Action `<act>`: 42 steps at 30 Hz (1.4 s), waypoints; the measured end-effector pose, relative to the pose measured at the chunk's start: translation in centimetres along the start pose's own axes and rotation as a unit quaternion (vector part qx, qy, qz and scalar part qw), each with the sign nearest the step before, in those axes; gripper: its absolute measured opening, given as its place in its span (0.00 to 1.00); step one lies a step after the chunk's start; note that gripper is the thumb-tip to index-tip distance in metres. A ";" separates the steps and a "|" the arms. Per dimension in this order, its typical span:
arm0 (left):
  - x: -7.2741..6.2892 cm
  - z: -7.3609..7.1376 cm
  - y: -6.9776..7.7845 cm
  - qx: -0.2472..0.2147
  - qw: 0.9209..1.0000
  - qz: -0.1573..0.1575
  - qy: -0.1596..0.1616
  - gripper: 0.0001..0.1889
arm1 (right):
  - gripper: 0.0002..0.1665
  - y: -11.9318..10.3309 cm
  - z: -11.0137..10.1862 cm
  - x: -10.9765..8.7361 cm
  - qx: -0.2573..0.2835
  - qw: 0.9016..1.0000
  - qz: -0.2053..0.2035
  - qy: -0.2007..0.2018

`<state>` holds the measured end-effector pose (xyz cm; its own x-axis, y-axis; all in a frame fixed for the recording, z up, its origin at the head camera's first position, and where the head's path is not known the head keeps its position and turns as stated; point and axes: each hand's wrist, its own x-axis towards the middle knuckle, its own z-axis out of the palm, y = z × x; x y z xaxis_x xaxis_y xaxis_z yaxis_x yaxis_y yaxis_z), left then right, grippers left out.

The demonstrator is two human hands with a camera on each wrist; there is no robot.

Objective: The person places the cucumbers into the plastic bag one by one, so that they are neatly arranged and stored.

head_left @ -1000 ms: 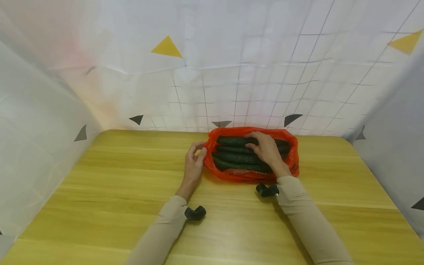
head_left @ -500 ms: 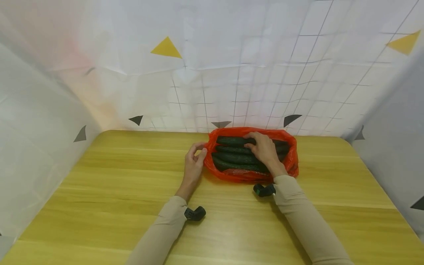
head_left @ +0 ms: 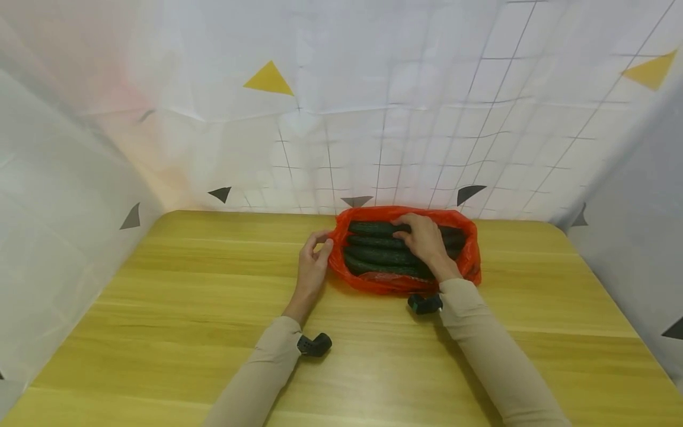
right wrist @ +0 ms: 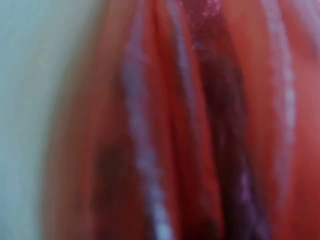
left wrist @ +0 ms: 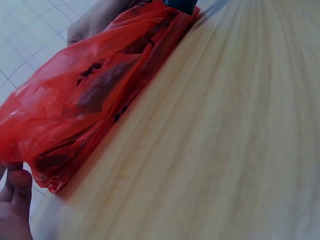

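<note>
A red plastic bag (head_left: 384, 289) lies at the back of the table, its mouth spread wide around several dark green cucumbers (head_left: 380, 255) lying side by side. My left hand (head_left: 311, 273) pinches the bag's left edge between thumb and fingers; the thumb (left wrist: 21, 186) shows below the red plastic in the left wrist view. Reaching into the bag, my right hand (head_left: 428, 242) grips the rearmost cucumber (head_left: 369, 227) around its middle, with fingertips partly hidden. Blurred red plastic (right wrist: 195, 150) fills most of the right wrist view, so that hand's fingers are not visible there.
The wood-grain table (head_left: 176, 314) reaches back to a white sheet (head_left: 224, 154) with grid lines and dark and yellow triangles. Similar pale sheets hang at both sides. A small black camera is worn on each wrist.
My right hand and forearm have shifted slightly left, with the hand still at the rearmost cucumber. My left hand stays at the bag's edge.
</note>
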<state>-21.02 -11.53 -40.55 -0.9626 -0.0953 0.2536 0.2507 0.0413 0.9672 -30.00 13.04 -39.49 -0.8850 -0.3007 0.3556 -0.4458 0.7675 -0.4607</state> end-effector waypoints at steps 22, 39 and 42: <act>1.2 0.2 -3.5 0.038 0.999 -0.027 0.020 0.14 | 0.15 0.6 0.4 -0.1 0.008 1.000 0.004 -0.020; 1.0 0.0 -2.8 0.036 0.999 -0.025 0.012 0.17 | 0.13 0.0 -1.4 -2.7 0.047 0.999 0.006 -0.004; 1.1 -0.3 -3.1 0.047 0.998 -0.029 0.013 0.18 | 0.12 -0.1 -1.6 -3.5 0.054 0.998 -0.004 0.012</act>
<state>-22.85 -12.08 -43.24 -0.9721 -0.1255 0.1981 0.1821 0.1280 0.9749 -26.65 14.94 -39.36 -0.8784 -0.2921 0.3783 -0.4661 0.6987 -0.5427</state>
